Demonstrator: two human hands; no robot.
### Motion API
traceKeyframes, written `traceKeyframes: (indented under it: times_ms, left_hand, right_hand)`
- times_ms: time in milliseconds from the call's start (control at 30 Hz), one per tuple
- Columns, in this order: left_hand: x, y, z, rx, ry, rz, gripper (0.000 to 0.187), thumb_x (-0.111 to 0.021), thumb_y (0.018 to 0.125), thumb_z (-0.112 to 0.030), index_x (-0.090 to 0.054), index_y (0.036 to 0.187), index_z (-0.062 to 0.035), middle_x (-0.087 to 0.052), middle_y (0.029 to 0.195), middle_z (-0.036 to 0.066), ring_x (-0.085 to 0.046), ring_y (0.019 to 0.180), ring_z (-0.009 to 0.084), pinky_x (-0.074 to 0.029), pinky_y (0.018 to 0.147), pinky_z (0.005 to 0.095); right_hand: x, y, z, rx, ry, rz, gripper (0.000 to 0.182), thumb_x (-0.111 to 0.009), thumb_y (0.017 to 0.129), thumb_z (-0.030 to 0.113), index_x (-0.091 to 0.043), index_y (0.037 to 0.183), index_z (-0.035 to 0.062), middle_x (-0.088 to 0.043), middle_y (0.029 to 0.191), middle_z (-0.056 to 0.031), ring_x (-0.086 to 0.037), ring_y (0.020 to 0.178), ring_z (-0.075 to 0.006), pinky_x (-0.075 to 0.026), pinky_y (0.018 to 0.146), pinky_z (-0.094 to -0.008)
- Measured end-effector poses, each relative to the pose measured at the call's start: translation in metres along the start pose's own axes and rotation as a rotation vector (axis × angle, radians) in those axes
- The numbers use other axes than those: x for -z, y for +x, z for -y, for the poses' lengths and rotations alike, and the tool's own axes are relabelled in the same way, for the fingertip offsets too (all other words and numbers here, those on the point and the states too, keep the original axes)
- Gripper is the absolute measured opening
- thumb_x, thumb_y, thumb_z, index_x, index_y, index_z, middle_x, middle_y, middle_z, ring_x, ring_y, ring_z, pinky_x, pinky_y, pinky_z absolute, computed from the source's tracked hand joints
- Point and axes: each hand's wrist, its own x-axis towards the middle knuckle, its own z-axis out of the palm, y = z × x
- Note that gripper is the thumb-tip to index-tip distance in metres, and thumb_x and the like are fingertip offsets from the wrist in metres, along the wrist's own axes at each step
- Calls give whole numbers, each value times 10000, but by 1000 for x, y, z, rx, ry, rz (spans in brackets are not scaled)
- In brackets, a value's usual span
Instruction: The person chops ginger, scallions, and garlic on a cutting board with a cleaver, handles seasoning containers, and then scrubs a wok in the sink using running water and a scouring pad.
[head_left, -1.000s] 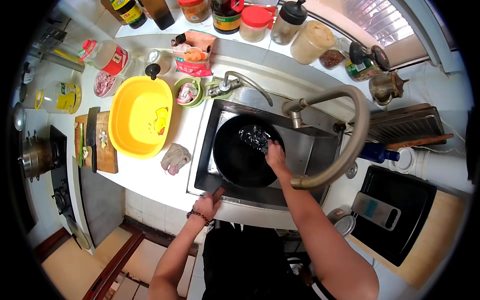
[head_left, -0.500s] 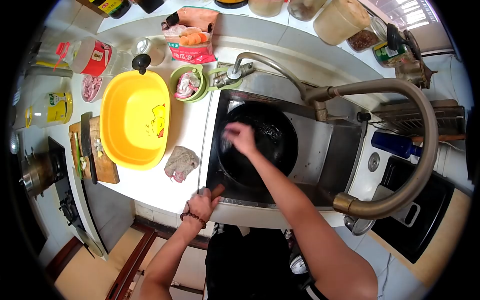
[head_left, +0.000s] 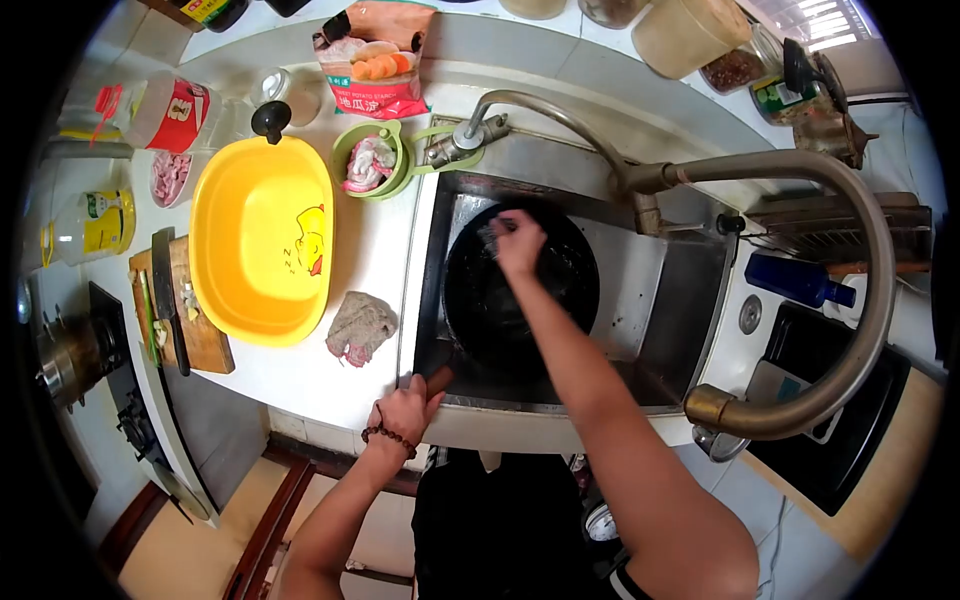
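Note:
A black wok sits in the left part of the steel sink, its inside wet and shiny. My left hand is closed around the wok's wooden handle at the sink's front edge. Inside the wok, my right hand is closed with fingers bent against the upper left of the inner surface. A small silvery steel wool scrubber shows at its fingertips, mostly hidden by the hand.
A curved faucet and a thick bent pipe arch over the sink. Left of it are a grey rag, a yellow basin, a green bowl and a cutting board with a knife.
My right hand has moved up and to the right inside the wok. My left hand stays on the handle. The view has shifted slightly.

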Motion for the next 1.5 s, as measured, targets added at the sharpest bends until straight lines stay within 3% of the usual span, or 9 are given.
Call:
traceKeyframes:
  times_ms: [267,400,567,800,967,1133,1267,1333,1500]
  left_hand:
    - [0,1,2,40,-75,25,482,-616,952,-510,-568,1001,-33,-682,755,233,-690,721,436,-571,627,523]
    - [-2,0,3,6,-10,0,496,-564,980,-523,-568,1038,-30,-691,716,199,-708,692,389,-586,609,489]
    - [-6,1,4,0,3,-12,492,-572,978,-515,-572,1032,-26,-688,704,199,-710,684,384,-586,598,482]
    - [-4,0,2,-5,17,-4,470,-578,978,-509,-568,1018,-41,-687,690,199,-715,676,385,-586,590,481]
    - [-6,1,5,-16,2,-27,465,-585,976,-505,-562,1014,-42,-689,695,202,-712,670,390,-584,589,487]
    - [-4,2,4,-21,-35,-25,459,-587,976,-500,-554,1023,-45,-692,697,196,-716,683,391,-585,593,486]
    - [-3,7,-4,-15,-12,56,443,-578,984,-489,-541,1027,-49,-702,716,199,-721,684,385,-585,588,480]
    - [1,5,-5,17,-47,80,436,-583,981,-483,-543,1023,-51,-701,742,223,-713,710,415,-582,621,510]
    - [2,8,-4,22,-40,107,443,-565,988,-493,-531,1032,-53,-704,734,212,-717,703,404,-583,608,500]
  right_hand:
    - [95,-130,-61,452,-193,845,413,-760,822,163,-694,1218,61,-630,1332,-150,-615,1201,-327,-497,1021,-407]
    - [169,-108,-92,632,-885,690,536,-708,787,79,-621,1317,71,-570,1361,-202,-564,1212,-387,-499,1026,-433]
    - [147,-38,-100,285,-833,512,503,-650,759,-16,-629,1258,42,-635,1098,-226,-636,1010,-430,-554,879,-493]
    - [24,13,-17,-89,81,-81,346,-854,745,127,-734,1051,15,-763,980,-148,-735,887,-247,-558,837,-362]
    - [31,-102,13,241,166,609,268,-788,790,87,-736,1049,47,-742,1059,-144,-712,1008,-309,-547,915,-384]
    - [140,-80,-92,198,-1019,1094,268,-669,777,7,-684,1042,42,-681,1047,-194,-670,988,-385,-546,875,-495]
    - [121,2,-102,471,-702,263,178,-711,767,28,-701,943,8,-703,918,-231,-689,870,-419,-568,802,-493]
    - [68,16,-64,63,-280,-38,196,-757,778,77,-725,959,10,-718,936,-231,-696,913,-402,-561,830,-450]
    - [21,-90,-2,278,44,399,294,-783,777,99,-734,1063,47,-728,1037,-189,-694,1003,-366,-550,884,-406]
